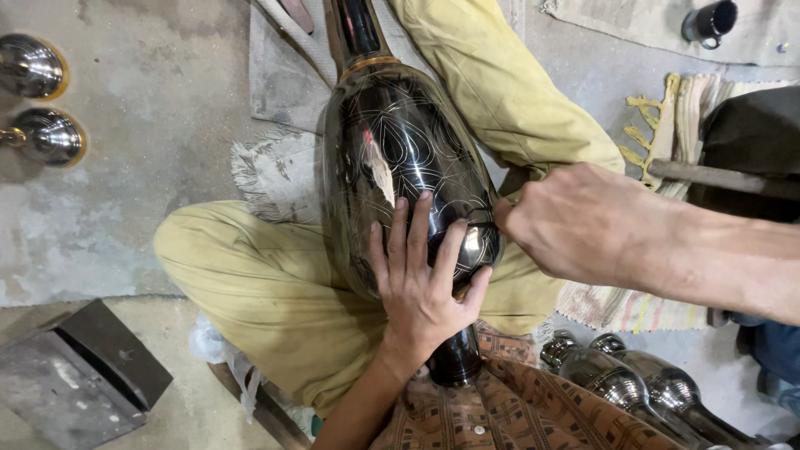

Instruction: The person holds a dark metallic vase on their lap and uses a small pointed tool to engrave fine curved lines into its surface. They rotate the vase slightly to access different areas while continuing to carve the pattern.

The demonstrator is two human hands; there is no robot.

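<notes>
Patterned shirt (517,412): brown checked cloth with a pale button, at the bottom edge, nearest the lens.

Left hand (421,283): laid flat on the vase, fingers spread apart and pressed to the surface, not closed around anything.

Vase (400,158): large, dark, glossy metal, bulbous body tapering to a narrow neck with a brass-coloured ring; fine incised lines form leaf and petal shapes. It lies across the person's lap, neck pointing away, dark foot against the shirt.

Right hand (583,221): curled into a loose fist at the vase's right flank, fingertips pinched together against the metal; whatever they grip is hidden.

Trousers (267,292): khaki, creased cotton, legs crossed beneath the vase.

Silver vases (633,383): polished, rounded, lying side by side at lower right.

Block (83,375): dark, angular metal, lower left on the concrete floor (133,100).

Mats (275,167): frayed grey cloth under the legs; a striped rug (675,108) with yellow fringe to the right.

Wooden handle (717,177): worn, lying across the rug.

Domes (37,100): two shiny metal pieces with brass rims, far left.

Cup (710,21): dark, cylindrical, top right.
</notes>
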